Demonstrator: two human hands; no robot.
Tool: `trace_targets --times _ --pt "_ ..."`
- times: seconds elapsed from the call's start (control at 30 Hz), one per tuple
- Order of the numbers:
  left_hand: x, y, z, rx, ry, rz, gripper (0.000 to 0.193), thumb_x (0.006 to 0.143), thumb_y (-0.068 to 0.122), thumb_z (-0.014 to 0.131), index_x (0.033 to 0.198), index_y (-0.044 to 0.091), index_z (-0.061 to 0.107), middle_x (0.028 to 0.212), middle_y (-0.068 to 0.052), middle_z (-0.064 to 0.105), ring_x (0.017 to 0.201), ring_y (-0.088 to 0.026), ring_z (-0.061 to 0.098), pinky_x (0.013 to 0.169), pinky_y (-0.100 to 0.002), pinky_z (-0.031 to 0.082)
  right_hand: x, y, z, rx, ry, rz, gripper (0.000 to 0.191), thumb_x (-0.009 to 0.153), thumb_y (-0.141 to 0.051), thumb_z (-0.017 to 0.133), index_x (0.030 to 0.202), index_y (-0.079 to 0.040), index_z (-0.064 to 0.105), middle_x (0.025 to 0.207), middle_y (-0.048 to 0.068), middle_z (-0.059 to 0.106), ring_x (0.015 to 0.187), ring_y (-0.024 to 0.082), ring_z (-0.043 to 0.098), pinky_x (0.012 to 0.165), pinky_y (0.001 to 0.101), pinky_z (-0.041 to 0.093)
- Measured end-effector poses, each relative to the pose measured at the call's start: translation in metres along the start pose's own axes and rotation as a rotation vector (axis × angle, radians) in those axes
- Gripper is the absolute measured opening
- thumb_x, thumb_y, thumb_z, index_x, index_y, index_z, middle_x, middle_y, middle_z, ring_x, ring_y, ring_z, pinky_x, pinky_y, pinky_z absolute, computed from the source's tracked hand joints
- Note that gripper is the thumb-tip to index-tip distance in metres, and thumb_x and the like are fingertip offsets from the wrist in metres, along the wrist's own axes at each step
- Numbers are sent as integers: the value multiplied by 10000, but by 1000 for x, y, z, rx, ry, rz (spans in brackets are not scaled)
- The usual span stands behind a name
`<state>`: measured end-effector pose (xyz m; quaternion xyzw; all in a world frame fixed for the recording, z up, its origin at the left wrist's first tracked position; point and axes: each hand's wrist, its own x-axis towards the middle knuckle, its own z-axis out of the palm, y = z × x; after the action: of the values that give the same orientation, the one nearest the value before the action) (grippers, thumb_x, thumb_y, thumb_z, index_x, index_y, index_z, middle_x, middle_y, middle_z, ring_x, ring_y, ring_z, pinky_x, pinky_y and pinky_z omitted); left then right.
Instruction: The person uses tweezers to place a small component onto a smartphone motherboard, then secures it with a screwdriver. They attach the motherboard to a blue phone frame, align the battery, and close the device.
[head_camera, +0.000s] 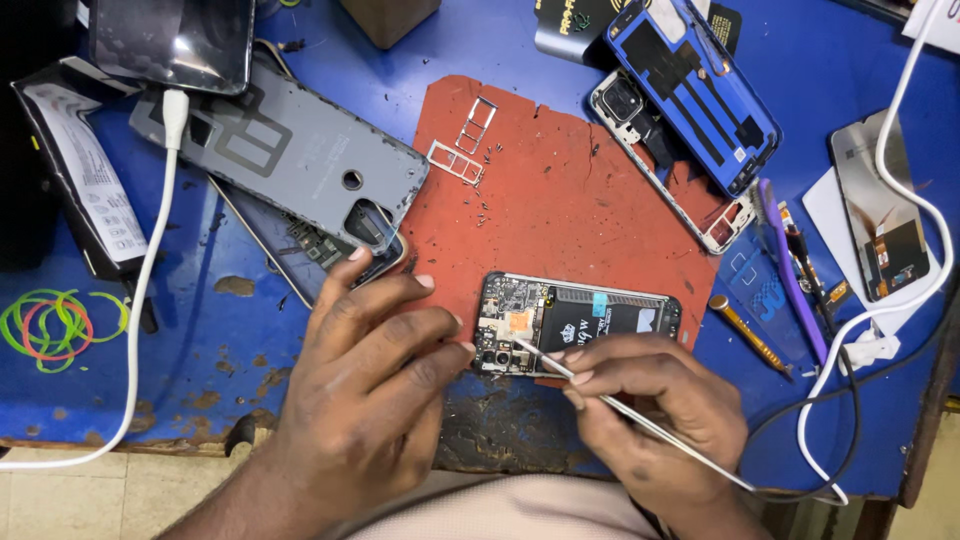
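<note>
An opened phone (600, 318) with bare circuit board and black battery lies across the lower edge of a red work mat (560, 190). My left hand (365, 390) rests at the phone's left end, fingers spread against its edge. My right hand (650, 420) pinches thin metal tweezers (545, 362), whose tips touch the board near an orange patch. Two SIM trays (462, 150) and several tiny screws (485, 195) lie on the mat above.
A grey phone back cover (280, 150) lies over another opened phone at left. A blue back cover (695, 90) and phone frame (655, 160) sit upper right. White cables (140, 300), coloured rubber bands (55, 325), a purple tool (790, 270) and a display panel (880, 215) lie around.
</note>
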<state>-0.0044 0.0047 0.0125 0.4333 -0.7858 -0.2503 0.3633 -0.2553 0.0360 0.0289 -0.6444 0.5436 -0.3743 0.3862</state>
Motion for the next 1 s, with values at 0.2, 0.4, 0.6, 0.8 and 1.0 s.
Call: trace_targets --times 0.2,0.4,0.6,0.8,1.0 --pt "1 0 3 24 -70 76 294 686 9 712 977 35 747 1120 -94 650 1195 -324 577 1164 -680 294 4 1 8 -46 7 -71 164 857 86 744 930 -12 634 1031 141 762 993 203 795 873 304 673" --pt "0 -1 5 22 -91 56 284 684 9 706 964 40 749 1110 -98 643 1188 -328 577 1161 -693 279 3 -1 6 -142 -25 -84 178 840 61 770 898 -25 625 1006 129 772 980 191 800 851 295 667" --pt "0 -1 3 0 -43 23 259 727 -6 700 978 41 745 1102 -86 647 1177 -311 593 1180 -664 307 2 2 7 -23 -1 -54 175 867 72 746 923 -11 603 1035 162 762 998 207 791 872 311 662" --pt "0 1 4 6 -65 18 313 728 -8 698 1031 45 751 1096 -77 643 1173 -299 582 1184 -659 297 1 4 6 -6 -4 -36 171 877 63 744 920 -3 592 1061 188 763 1009 217 787 862 304 668" --pt "2 2 8 93 -112 74 407 716 32 719 1122 51 737 1218 -100 597 1255 -335 511 1169 -695 252 2 2 6 -170 -19 -88 188 861 41 768 885 -17 591 1013 158 778 965 187 802 802 268 666"
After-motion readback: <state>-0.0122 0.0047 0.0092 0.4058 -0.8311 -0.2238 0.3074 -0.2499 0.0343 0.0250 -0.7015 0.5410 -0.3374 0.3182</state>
